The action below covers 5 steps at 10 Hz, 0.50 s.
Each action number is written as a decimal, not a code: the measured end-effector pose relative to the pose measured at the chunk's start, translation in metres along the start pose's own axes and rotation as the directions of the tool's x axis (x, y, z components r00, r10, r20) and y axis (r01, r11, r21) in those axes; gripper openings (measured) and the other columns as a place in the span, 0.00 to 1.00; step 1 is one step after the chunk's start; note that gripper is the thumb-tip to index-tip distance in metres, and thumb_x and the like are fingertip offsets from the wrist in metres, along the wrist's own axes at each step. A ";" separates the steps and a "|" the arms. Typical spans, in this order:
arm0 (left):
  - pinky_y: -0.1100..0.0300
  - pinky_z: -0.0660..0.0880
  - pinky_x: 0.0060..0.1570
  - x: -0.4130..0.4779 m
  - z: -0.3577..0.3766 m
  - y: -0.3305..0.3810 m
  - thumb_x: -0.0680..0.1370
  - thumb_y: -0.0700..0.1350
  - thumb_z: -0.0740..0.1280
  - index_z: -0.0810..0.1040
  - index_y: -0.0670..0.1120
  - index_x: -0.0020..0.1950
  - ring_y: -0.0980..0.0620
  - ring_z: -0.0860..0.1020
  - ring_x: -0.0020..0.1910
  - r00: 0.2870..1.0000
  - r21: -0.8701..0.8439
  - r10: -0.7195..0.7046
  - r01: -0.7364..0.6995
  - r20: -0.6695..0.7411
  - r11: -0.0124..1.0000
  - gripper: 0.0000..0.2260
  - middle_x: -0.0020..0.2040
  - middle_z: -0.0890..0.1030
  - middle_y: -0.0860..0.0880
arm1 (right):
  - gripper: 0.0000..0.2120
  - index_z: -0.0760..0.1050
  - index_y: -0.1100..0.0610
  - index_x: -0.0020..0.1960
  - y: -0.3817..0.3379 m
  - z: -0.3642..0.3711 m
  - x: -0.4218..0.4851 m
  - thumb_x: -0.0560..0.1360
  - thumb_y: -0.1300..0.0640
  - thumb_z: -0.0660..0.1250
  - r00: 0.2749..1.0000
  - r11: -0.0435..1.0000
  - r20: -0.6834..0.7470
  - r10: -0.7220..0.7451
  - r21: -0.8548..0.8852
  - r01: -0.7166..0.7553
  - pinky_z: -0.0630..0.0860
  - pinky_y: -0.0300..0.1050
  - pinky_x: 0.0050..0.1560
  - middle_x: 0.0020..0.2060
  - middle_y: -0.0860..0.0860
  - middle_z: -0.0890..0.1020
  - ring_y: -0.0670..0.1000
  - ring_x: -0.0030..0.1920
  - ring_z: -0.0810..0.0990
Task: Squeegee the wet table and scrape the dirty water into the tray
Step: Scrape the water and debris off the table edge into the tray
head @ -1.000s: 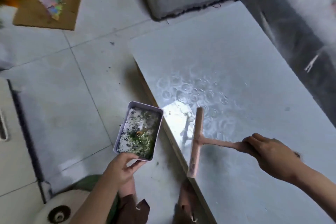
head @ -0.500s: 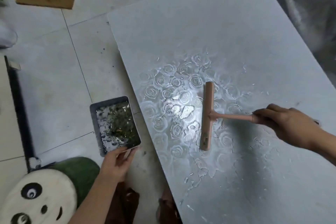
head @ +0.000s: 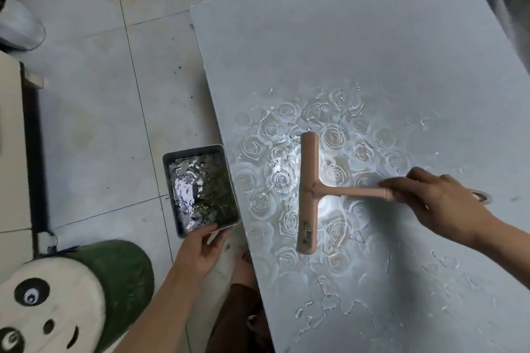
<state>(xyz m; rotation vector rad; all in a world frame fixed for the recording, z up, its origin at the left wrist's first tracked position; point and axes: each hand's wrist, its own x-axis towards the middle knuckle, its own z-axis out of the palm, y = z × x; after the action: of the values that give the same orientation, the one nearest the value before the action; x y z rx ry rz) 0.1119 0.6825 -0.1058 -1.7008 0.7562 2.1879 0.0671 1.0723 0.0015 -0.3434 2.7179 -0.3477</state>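
Risk: right hand (head: 438, 203) grip wraps squeegee (head: 308, 195), left hand (head: 200, 249) grip pinches tray (head: 169, 180); gap at surface (head: 344, 37) edge spills water (head: 269, 157) on floor (head: 100, 123).

The squeegee (head: 308, 195) handle's end hides inside the right hand (head: 436, 203), and the table (head: 344, 51) is cropped at right.

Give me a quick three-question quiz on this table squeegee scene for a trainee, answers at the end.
1. What does the left hand hold?
2. Who grips the squeegee handle? A) left hand B) right hand C) neither
3. True or false: the squeegee hangs over the tray.

Key:
1. The tray, by its near end, beside the table edge.
2. B
3. False: it rests on the wet table, apart from the tray.
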 end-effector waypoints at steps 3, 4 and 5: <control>0.53 0.75 0.60 0.012 -0.002 -0.009 0.79 0.29 0.57 0.74 0.42 0.49 0.47 0.76 0.55 0.996 0.102 0.022 -0.031 0.086 0.994 0.11 0.53 0.75 0.41 | 0.15 0.81 0.55 0.58 0.012 -0.018 0.013 0.72 0.64 0.70 0.998 0.999 -0.049 0.039 -0.024 -0.040 0.74 0.54 0.33 0.36 0.51 0.75 0.60 0.29 0.77; 0.54 0.80 0.46 0.014 0.001 -0.012 0.76 0.27 0.58 0.74 0.37 0.49 0.43 0.77 0.52 0.999 0.000 -0.026 0.026 0.026 1.000 0.09 0.49 0.77 0.39 | 0.14 0.81 0.55 0.58 0.002 -0.016 0.022 0.74 0.59 0.65 0.999 1.000 -0.038 -0.006 -0.006 0.006 0.73 0.51 0.33 0.35 0.50 0.74 0.59 0.28 0.76; 0.52 0.82 0.37 0.014 0.001 -0.009 0.75 0.25 0.59 0.74 0.38 0.50 0.41 0.78 0.49 1.000 -0.065 -0.024 0.024 0.012 0.998 0.11 0.49 0.78 0.38 | 0.13 0.81 0.55 0.57 -0.014 -0.014 0.031 0.74 0.61 0.66 0.999 0.999 -0.031 -0.043 -0.015 0.042 0.70 0.48 0.34 0.36 0.51 0.75 0.59 0.28 0.75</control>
<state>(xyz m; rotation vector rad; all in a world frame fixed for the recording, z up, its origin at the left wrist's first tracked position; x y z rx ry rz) 0.1117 0.6891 -0.1206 -1.7172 0.6654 2.2267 0.0366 1.0534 0.0076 -0.4038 2.7479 -0.3480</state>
